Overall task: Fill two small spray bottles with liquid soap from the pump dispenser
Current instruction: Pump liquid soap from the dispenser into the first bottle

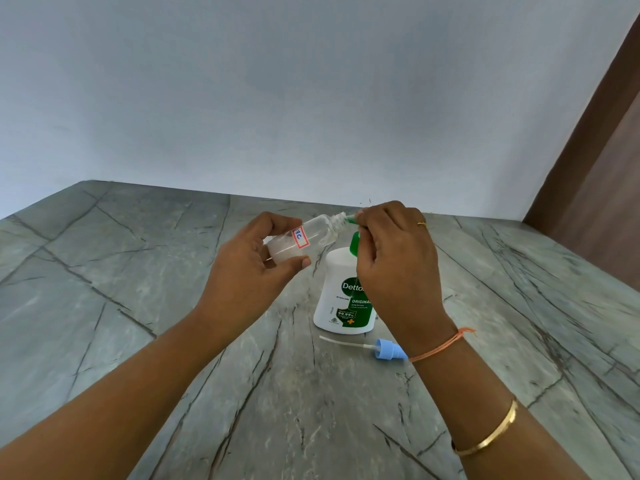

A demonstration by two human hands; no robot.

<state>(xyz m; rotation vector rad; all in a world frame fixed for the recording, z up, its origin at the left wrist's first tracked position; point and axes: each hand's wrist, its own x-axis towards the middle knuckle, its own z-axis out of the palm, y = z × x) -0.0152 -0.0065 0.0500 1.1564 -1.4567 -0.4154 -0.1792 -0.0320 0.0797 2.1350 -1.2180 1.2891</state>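
Grey veined worktop (138,341): the tilted spray bottle (311,233) is gripped by the left hand (249,271), its neck held to the pump dispenser (341,289) spout, which is pinched by the right hand (398,265); slow pressing is advised.

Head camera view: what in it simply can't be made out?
- Pump head: mostly behind the right hand, so whether its spout enters the spray bottle is unclear.
- Pump dispenser label: partly covered by that hand; fine print too small.
- Spray bottle base: hidden in the left hand.
- Blue spray cap: one end under the right wrist.
- Second spray bottle: not in view.
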